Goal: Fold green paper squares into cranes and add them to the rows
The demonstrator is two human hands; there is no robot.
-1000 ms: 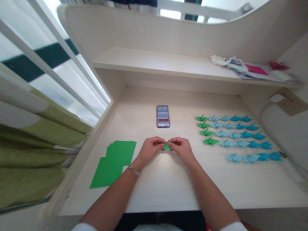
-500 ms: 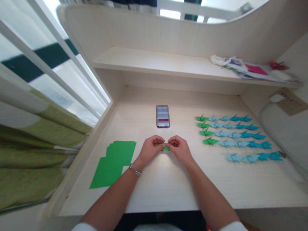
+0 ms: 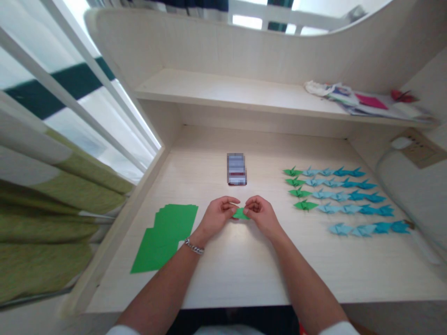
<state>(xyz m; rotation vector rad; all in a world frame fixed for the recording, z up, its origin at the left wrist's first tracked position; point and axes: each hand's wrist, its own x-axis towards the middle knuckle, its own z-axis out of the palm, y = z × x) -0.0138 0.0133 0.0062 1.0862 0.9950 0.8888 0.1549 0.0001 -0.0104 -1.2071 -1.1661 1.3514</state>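
A small folded piece of green paper (image 3: pixel 240 214) is held just above the desk, between my two hands. My left hand (image 3: pixel 220 215) pinches its left end with thumb and fingers. At its right end, my right hand (image 3: pixel 259 213) grips it the same way. The fingers hide part of the folds. To the left lies a fanned stack of green paper sheets (image 3: pixel 171 235). On the right, rows of folded paper cranes run across the desk: green cranes (image 3: pixel 306 205) at the near ends, then light blue cranes (image 3: pixel 326 208) and darker blue cranes (image 3: pixel 383 210).
A phone (image 3: pixel 236 169) with a blurred screen lies beyond my hands. Above the desk runs a shelf (image 3: pixel 223 90) with papers and a plastic bag (image 3: pixel 319 88) at its right. A white plug (image 3: pixel 401 142) sits in the wall socket; curtains (image 3: pixel 52 223) hang behind bars on the left.
My hands have moved slightly apart, and more of the green paper shows between them. The stack, the cranes and the phone stay where they were.
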